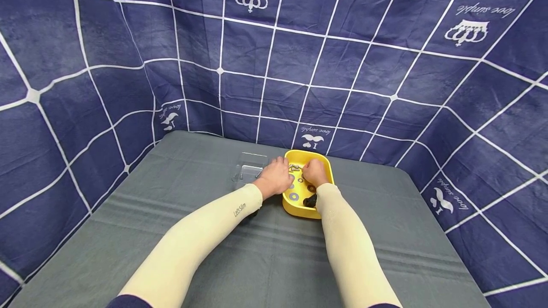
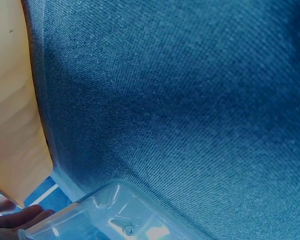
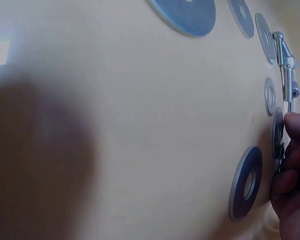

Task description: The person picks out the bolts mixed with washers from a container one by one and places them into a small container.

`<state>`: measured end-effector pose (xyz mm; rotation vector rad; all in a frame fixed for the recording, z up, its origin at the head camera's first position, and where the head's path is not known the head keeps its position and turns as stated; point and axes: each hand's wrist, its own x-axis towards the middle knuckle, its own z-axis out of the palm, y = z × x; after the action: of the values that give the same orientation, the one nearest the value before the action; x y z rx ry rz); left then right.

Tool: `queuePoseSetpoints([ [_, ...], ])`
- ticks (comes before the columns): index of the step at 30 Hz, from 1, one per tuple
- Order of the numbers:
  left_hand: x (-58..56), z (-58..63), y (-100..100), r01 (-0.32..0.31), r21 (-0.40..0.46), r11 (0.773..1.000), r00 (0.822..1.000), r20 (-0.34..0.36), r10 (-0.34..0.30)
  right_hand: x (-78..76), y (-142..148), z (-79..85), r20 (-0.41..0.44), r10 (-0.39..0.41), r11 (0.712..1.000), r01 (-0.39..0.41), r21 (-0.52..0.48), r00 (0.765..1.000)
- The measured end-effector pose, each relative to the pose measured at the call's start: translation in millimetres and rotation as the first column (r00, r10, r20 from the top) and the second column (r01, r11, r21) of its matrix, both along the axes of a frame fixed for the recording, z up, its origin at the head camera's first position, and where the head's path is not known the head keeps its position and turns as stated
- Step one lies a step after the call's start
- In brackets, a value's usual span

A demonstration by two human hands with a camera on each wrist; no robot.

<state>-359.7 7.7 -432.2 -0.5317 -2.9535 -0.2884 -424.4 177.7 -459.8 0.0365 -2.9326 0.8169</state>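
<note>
My left hand (image 1: 277,175) grips the left rim of a yellow bin (image 1: 295,211). In the left wrist view its fingers (image 2: 25,216) show at the bin's edge, close to a clear plastic box (image 2: 117,192). Inside the bin, my right hand (image 1: 314,172) reaches down with bent fingers. The right wrist view has its thumb and fingertips (image 3: 285,182) right at a small washer (image 3: 277,131), beside silver socket-head bolts (image 3: 289,75). I cannot tell whether they pinch anything. Larger flat washers (image 3: 246,185) lie scattered on the bin floor.
The clear box (image 1: 252,159) stands left of the bin, partly behind my left hand, with a small metal piece (image 2: 129,230) in it. A black object (image 1: 310,201) lies at the bin's near end. Grey cloth (image 1: 205,175) covers the table; blue gridded fabric (image 1: 274,51) hangs around it.
</note>
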Motion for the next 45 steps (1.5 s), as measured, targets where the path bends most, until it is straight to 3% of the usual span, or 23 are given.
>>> queuePoseSetpoints([
  [10,1.5,0.9,-0.3,0.004,-0.026,1.000,1.000,0.018,-0.004,5.3,-4.2,5.0,0.057,-0.027,0.999,0.028,-0.029,0.998],
  [20,2.4,-4.2,-4.9,0.007,-0.052,0.999,1.000,-0.027,-0.008,7.6,-8.7,5.2,0.060,-0.008,1.000,0.010,-0.025,0.998],
  [27,-3.8,1.5,-8.4,0.011,-0.119,0.993,0.999,-0.047,-0.017,3.6,-8.3,18.5,-0.017,0.022,0.999,-0.021,0.037,1.000],
  [33,-13.1,8.4,-7.1,-0.007,-0.154,0.988,0.998,-0.063,-0.003,-0.5,-5.5,29.0,-0.045,0.040,0.999,-0.040,0.003,0.998],
  [38,-11.7,8.9,-6.4,-0.002,-0.183,0.983,1.000,-0.015,0.000,1.0,-3.7,30.1,0.000,0.069,0.998,-0.069,-0.003,0.998],
  [45,-8.4,11.4,-7.4,0.016,-0.170,0.985,0.999,-0.031,-0.022,5.2,-2.3,38.0,-0.109,0.123,0.992,-0.119,0.043,0.986],
])
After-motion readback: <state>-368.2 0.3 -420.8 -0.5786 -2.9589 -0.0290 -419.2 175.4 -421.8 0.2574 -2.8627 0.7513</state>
